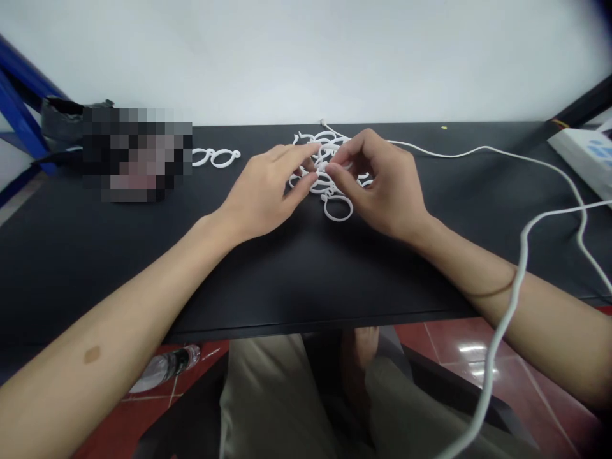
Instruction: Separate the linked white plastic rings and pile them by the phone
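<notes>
A pile of thin white plastic rings [338, 208], with small hooked joints, lies toward the back of the black table. My left hand [268, 188] reaches in from the left, its thumb and fingers curled around the edge of a white plastic ring in the pile. Its index finger stretches above the thumb. From the right, my right hand [389, 185] pinches a small white part of a ring between thumb and index finger. The fingertips of both hands nearly meet there. Fingers and overlapping rings hide the exact points of contact.
More joined white rings [222, 159] lie left on the black table [287, 280], beside a blurred-out patch. A white cable [521, 255] crosses over my right forearm. A white box [586, 159] stands at right. A plastic bottle [165, 368] lies on the red floor.
</notes>
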Demonstrator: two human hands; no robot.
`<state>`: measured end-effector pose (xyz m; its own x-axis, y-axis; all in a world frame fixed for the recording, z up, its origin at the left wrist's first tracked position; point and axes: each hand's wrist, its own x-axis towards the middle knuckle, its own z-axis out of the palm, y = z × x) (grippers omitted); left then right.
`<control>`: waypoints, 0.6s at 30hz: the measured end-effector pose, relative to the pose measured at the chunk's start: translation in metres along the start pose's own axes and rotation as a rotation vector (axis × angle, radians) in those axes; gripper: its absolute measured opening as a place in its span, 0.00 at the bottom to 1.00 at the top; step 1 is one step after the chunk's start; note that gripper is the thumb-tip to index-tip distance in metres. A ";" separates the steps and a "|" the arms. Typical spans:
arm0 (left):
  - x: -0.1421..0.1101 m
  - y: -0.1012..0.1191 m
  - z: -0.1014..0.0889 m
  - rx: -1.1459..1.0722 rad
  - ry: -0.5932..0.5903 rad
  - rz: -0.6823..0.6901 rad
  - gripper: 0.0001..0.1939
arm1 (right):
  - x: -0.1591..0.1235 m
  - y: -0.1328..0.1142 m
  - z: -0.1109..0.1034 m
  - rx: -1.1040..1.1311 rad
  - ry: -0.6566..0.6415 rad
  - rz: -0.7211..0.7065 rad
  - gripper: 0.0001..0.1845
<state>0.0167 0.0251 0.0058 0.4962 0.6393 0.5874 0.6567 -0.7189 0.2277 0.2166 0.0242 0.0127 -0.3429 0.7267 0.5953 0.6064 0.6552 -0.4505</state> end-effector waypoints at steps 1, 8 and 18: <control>0.000 0.000 0.001 -0.006 0.037 0.012 0.16 | 0.000 0.001 0.001 0.020 0.010 -0.012 0.08; 0.000 0.001 -0.002 -0.048 0.134 0.013 0.13 | -0.003 0.001 0.003 0.116 -0.035 -0.054 0.12; 0.001 0.010 0.002 -0.158 0.064 -0.119 0.09 | -0.003 -0.002 0.002 0.130 -0.044 -0.027 0.10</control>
<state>0.0249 0.0192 0.0073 0.3802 0.7072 0.5961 0.6086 -0.6766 0.4145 0.2151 0.0212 0.0111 -0.3906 0.7151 0.5797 0.4997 0.6936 -0.5189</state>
